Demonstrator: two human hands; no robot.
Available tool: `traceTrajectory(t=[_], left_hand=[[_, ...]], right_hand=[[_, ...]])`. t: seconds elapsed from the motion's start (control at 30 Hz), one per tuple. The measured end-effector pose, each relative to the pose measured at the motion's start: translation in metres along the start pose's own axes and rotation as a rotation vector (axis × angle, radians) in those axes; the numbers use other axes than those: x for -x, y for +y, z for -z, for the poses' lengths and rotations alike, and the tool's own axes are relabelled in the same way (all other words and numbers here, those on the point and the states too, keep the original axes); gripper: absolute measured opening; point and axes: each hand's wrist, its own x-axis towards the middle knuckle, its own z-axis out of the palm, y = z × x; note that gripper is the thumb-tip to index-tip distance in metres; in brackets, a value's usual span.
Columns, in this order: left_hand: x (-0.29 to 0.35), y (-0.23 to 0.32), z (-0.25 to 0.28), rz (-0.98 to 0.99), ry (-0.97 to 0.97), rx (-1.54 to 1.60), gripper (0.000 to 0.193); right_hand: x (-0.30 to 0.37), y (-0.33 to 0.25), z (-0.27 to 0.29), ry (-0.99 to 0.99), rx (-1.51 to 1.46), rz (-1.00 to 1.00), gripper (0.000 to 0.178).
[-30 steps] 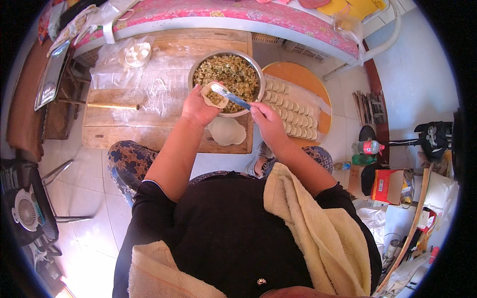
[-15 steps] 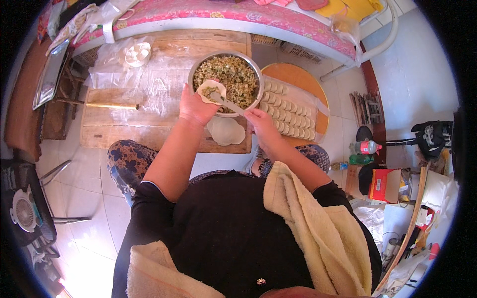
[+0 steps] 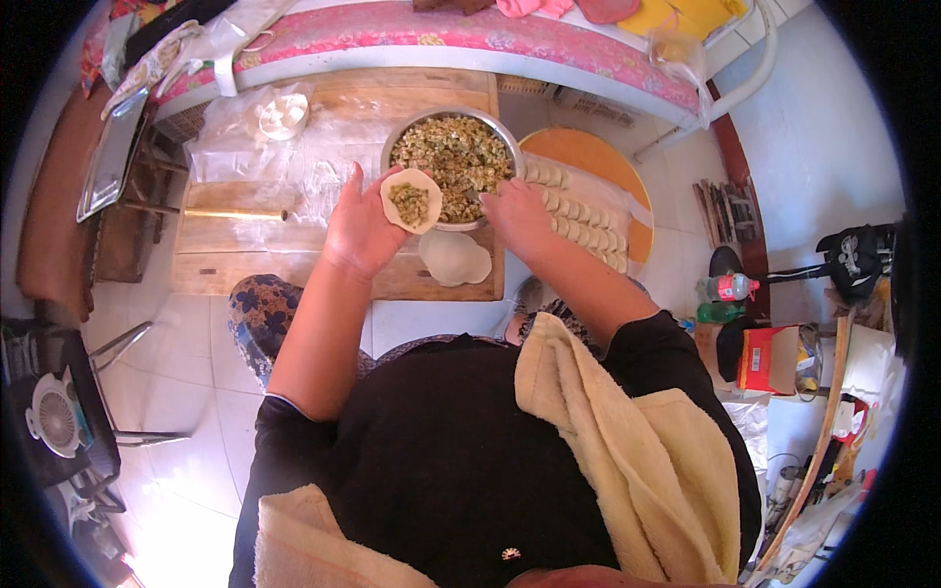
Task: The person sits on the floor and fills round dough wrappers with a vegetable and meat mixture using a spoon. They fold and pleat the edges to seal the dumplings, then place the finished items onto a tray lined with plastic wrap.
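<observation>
My left hand [image 3: 365, 223] holds a round dumpling wrapper [image 3: 399, 215] on its palm and fingers, the thumb raised away from it. A mound of chopped filling [image 3: 411, 202] lies in the middle of the wrapper. My right hand [image 3: 518, 216] is closed at the right rim of a steel bowl [image 3: 388, 140], gripping a flat spatula that is mostly hidden by the fingers and filling. The bowl holds a lot of chopped filling [image 3: 451, 147]. Just in front of it, several flat wrappers [image 3: 455, 259] lie in an overlapping pile on the wooden board [image 3: 333, 279].
Rows of shaped dumplings [image 3: 588, 235] lie on a tray over a round orange-topped stool [image 3: 578, 147] at right. A rolling pin [image 3: 235, 214] rests at the board's left. Behind it is a white bowl [image 3: 282, 116] on plastic film. A pink-covered bed [image 3: 470, 37] edges the back.
The spatula has left the wrapper, and my right hand has moved over the bowl's right rim. My left hand has shifted slightly left and down, and more filling shows on the wrapper.
</observation>
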Motion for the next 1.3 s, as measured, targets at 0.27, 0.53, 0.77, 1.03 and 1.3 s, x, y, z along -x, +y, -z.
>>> traceTrajectory(t=[0.27, 0.53, 0.77, 1.03, 1.3], left_hand=[[0.061, -0.005, -0.019, 0.141, -0.111, -0.013, 0.075], [0.090, -0.022, -0.023, 0.183, -0.173, 0.031, 0.075], [0.112, -0.038, -0.014, -0.095, -0.199, -0.487, 0.041], [0.128, -0.038, -0.018, -0.333, -0.241, -0.858, 0.039], [0.115, -0.058, 0.011, -0.092, -0.131, -0.282, 0.036]], right_hand=[[0.027, -0.077, 0.095, 0.537, -0.442, 0.428, 0.040], [0.042, -0.109, 0.114, 0.529, -0.617, 0.403, 0.013], [0.038, -0.127, 0.111, 0.378, -1.301, -0.016, 0.012], [0.045, -0.132, 0.133, -0.088, -1.702, -0.289, 0.025], [0.043, -0.132, 0.141, 0.337, -0.704, 0.218, 0.017]])
